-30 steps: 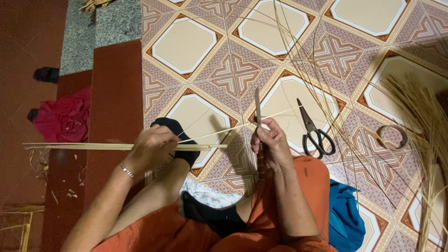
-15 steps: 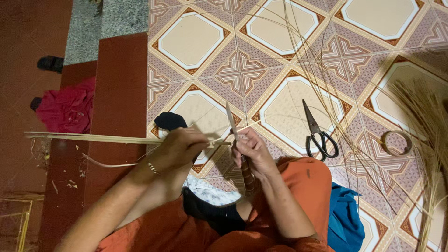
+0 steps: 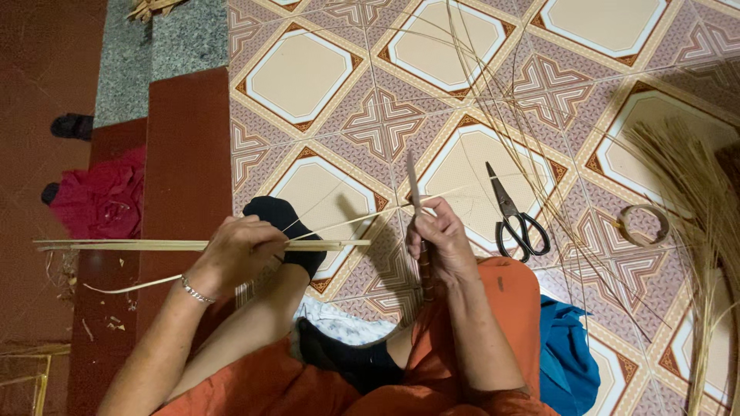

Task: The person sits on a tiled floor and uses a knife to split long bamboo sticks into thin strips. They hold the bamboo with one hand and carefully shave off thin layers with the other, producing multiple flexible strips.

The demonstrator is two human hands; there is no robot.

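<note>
My left hand (image 3: pixel 239 250) grips a long pale bamboo strip (image 3: pixel 116 245) that lies level and reaches far to the left. My right hand (image 3: pixel 438 243) is closed on a knife (image 3: pixel 414 185) with its blade pointing up and away from me. A thin split sliver (image 3: pixel 362 219) runs from the strip's end up to the right, past the blade. Both hands sit above my crossed legs, in orange trousers and black socks (image 3: pixel 285 223).
Black-handled scissors (image 3: pixel 516 219) lie on the patterned tile floor right of my right hand. A roll of tape (image 3: pixel 646 225) and a sheaf of thin pale fibres (image 3: pixel 694 216) lie further right. A red cloth (image 3: pixel 100 200) sits left; a blue cloth (image 3: pixel 566 354) is beside my knee.
My left hand has slid right along the strip toward the right hand. The knife now stands upright against the strip's end, and a thin sliver has parted from the strip.
</note>
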